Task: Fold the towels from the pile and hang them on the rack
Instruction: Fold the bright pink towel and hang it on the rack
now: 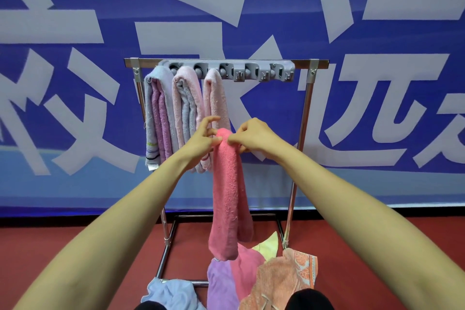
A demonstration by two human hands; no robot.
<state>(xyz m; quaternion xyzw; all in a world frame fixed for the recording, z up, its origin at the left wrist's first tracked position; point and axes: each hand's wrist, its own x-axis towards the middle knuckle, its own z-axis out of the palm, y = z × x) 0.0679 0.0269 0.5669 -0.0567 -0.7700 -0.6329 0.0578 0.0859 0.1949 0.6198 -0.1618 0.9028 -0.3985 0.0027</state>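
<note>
Waiting nearest on the floor (75, 246) is the pile (264, 282), while the left hand (201, 145) and right hand (254, 137) pinch the pink towel (229, 196) at its fold, letting it hang doubled, ready for the rack (310, 98) beyond, where 3 towels (186, 108) hang.

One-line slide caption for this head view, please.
Left hand and right hand pinch the top of a folded pink towel before the rack, three towels hung.

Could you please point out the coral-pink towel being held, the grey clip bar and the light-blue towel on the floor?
coral-pink terry towel (230, 196): head view, middle of its hanging length.
grey plastic clip bar (235, 68): head view, centre of its front.
light-blue crumpled towel (173, 293): head view, its middle folds.
</note>
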